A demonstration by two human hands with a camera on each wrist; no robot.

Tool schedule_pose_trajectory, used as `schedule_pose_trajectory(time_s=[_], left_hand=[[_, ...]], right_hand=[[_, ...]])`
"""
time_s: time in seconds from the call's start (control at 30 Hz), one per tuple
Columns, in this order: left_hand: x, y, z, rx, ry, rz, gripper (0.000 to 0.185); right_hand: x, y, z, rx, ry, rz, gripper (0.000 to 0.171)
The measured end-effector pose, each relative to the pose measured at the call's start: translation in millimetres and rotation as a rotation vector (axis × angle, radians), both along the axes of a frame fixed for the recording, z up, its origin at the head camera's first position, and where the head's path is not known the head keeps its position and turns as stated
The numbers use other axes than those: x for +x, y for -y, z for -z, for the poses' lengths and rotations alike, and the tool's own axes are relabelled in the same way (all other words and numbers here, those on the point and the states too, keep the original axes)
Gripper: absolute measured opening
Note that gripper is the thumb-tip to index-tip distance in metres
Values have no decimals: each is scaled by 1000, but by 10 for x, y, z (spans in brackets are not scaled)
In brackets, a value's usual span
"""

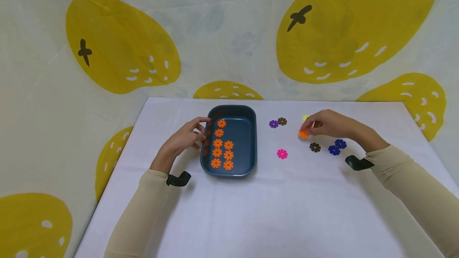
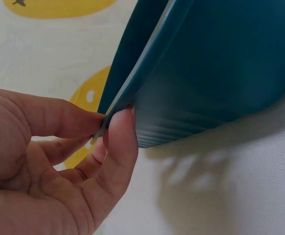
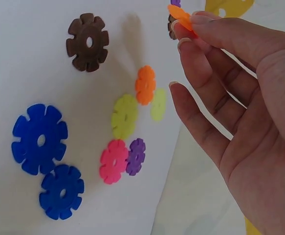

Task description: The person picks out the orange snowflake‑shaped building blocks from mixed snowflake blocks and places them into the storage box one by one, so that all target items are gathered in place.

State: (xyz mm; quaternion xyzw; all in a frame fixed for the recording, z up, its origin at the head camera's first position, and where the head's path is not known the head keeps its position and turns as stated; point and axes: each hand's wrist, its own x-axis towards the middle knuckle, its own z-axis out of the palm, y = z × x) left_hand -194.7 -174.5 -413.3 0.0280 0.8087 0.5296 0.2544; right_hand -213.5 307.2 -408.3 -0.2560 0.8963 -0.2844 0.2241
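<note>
My left hand [image 1: 182, 136] pinches the left rim of a dark blue-green tray [image 1: 245, 136] between thumb and finger; the left wrist view shows the rim [image 2: 149, 61] between them. Several orange notched discs [image 1: 228, 155] lie in the tray's left half, in two uneven columns. Over the table on the right, my right hand [image 1: 328, 123] holds another orange notched disc [image 3: 181, 17] between thumb and fingertips. Beneath that hand, in the right wrist view, lie an orange disc [image 3: 145, 85], two yellow-green discs [image 3: 125, 117], a pink disc [image 3: 114, 161] and a purple disc [image 3: 136, 156].
Right of the tray, a purple disc [image 1: 273, 124] lies beside a brown disc [image 1: 282, 121]. A pink disc [image 1: 282, 154] sits nearer the front. Another brown disc [image 1: 315, 147] and two blue discs [image 1: 334, 150] lie near my right wrist. A white cloth [image 1: 272, 214] covers the table.
</note>
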Motion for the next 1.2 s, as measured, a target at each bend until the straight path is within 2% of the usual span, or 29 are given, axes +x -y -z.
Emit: schedule_pose_trajectory(time_s=[0.3,0.67,1.2], left_hand=[[-4,1,31,0,-10,3,64],[9,5,26,1,-14,6,65],[-3,-3,15,0,-9,10,64]], right_hand=[[-63,123,-26,-13,-28,9,20],[-119,427,-194,-57,-5,-11,19],[-229,755,-269,-117,-23,-93,20]])
